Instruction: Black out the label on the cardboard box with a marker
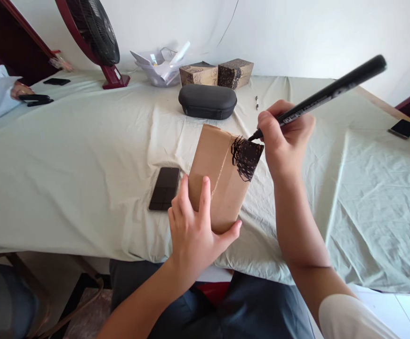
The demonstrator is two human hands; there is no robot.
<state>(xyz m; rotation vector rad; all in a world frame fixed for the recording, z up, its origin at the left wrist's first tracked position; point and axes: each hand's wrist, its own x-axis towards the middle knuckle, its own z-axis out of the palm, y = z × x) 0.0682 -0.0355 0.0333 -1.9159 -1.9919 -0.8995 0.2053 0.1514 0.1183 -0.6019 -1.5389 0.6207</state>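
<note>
Brown cardboard box point(231, 188) on a pale green cloth point(95, 155), nearer than the black case point(207, 101): the left hand point(195, 233) clamps its near end; the right hand point(285, 139) grips a black marker point(335, 88), tip at the scribbled corner.

The carton point(228, 197) looks like smooth, matt brown cardboard, its 1 o'clock corner coated in dense black ink point(249, 155). The tablecloth point(84, 174) beneath is matt, creased fabric. From the carton, the phone point(165, 186) at 9 o'clock shows a smooth, glossy face; the case point(207, 100) at 12 appears matt; the bin point(150, 75) at 11 seems translucent plastic; the marker point(335, 89) at 2, smooth plastic.
</note>
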